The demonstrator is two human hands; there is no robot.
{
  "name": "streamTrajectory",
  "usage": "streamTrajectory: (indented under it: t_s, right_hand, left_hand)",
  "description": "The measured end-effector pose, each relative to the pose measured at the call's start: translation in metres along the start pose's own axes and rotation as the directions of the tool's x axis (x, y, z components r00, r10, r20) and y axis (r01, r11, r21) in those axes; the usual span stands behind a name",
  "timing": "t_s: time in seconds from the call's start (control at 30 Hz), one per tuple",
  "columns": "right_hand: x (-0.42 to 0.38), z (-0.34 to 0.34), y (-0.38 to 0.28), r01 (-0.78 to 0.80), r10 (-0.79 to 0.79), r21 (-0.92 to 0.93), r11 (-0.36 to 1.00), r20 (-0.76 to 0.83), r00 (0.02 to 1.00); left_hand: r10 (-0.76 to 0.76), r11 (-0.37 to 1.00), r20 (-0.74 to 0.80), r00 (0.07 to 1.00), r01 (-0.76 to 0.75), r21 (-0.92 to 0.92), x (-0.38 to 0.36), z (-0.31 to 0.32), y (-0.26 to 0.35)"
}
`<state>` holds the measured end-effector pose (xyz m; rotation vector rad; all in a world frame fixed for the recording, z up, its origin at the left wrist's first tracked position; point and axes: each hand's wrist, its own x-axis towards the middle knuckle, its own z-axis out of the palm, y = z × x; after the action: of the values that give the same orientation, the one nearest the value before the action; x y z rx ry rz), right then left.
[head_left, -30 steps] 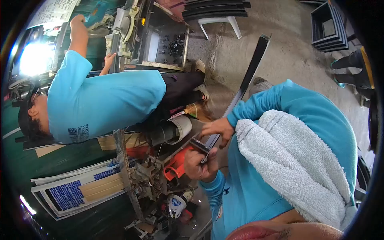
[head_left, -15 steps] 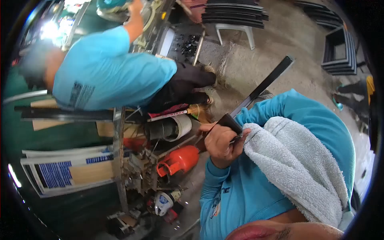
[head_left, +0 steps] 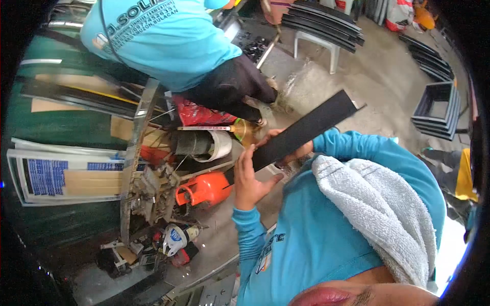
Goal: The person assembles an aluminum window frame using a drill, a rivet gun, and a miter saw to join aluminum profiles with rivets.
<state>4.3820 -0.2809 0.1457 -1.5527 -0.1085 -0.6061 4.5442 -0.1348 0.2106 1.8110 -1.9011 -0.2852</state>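
A long black metal bar with a channel shape slants up to the right in front of the chest. My right hand is wrapped round it from below, fingertips showing at its upper edge. Beside the bar's lower end, my left hand has its fingers stretched up and its thumb apart, touching or very near the bar. Both arms wear blue sleeves. A grey towel hangs over the shoulder on the right.
A person in a blue shirt stands at upper left. Near my left hand are an orange gas cylinder and a bucket. Black strips lie on a white stool. Black frames are stacked at right; panels lean left.
The bar has turned, showing its broad black face. My left hand has loosened from its closed grip and moved left and its fingers have straightened. The other person appears higher in view.
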Motion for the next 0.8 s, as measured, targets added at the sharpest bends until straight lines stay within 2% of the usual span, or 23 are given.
streamTrajectory:
  t_s: [0.03,0.07,0.1,0.13,0.17,0.2,0.27,0.37,0.47,0.5,0.57,0.63,0.73,0.8]
  right_hand:
    - [0.002,-0.001,0.004,0.05,-0.049,-0.073,0.996,0.019,0.999]
    - [-0.004,0.003,0.017,0.067,-0.066,-0.058,0.996,0.021,0.998]
    - [-0.011,0.007,0.03,0.083,-0.082,-0.043,0.996,0.023,0.996]
    - [-0.016,0.011,0.047,0.08,-0.081,0.058,0.995,0.009,0.997]
    - [-0.009,0.008,0.042,0.048,-0.047,-0.005,0.999,0.148,0.988]
    - [-0.006,0.006,0.015,-0.065,0.066,-0.019,0.998,0.089,0.994]
    - [-0.024,0.001,0.03,-0.204,0.2,0.152,0.967,0.043,0.979]
    - [-0.053,-0.013,0.061,-0.351,0.374,0.416,0.839,0.028,0.927]
    - [-0.088,-0.036,0.05,-0.235,0.523,0.751,0.617,-0.168,0.836]
    - [-0.094,-0.039,0.04,-0.04,0.424,0.765,0.643,-0.312,0.85]
    - [-0.099,-0.05,0.018,0.048,0.455,0.759,0.649,-0.438,0.775]
    - [-0.109,-0.068,0.01,0.131,0.454,0.704,0.698,-0.577,0.679]
    - [-0.123,-0.084,0.014,0.001,0.539,0.642,0.767,-0.645,0.541]
    - [-0.129,-0.091,0.007,0.075,0.551,0.671,0.738,-0.663,0.507]
  left_hand:
    - [-0.014,0.998,0.042,0.999,0.012,0.062,-0.003,0.0,-0.003]
    - [-0.025,0.993,0.089,0.996,0.014,0.12,-0.005,0.002,-0.005]
    - [-0.044,0.995,0.075,0.996,0.037,0.095,-0.006,0.004,-0.008]
    - [-0.088,0.995,0.118,0.989,0.081,0.065,-0.007,0.004,-0.012]
    - [-0.101,0.995,0.118,0.988,0.097,0.038,-0.006,0.003,-0.013]
    - [-0.12,0.993,0.116,0.986,0.118,0.016,-0.006,0.004,-0.012]
    - [-0.174,0.984,0.063,0.983,0.175,-0.018,-0.016,0.009,-0.012]
    - [-0.251,0.965,0.014,0.968,0.251,-0.073,-0.032,0.017,-0.013]
    - [-0.309,0.948,0.004,0.951,0.308,-0.081,-0.049,0.027,-0.024]
    - [-0.344,0.935,0.021,0.939,0.344,-0.089,-0.054,0.031,-0.029]
    - [-0.382,0.918,0.037,0.924,0.383,-0.099,-0.06,0.039,-0.033]
    - [-0.315,0.949,0.02,0.949,0.315,-0.027,-0.061,0.053,-0.038]
    - [-0.302,0.953,0.045,0.952,0.302,0.015,-0.047,0.059,-0.027]
    - [-0.31,0.95,0.059,0.949,0.307,0.058,-0.034,0.062,-0.02]
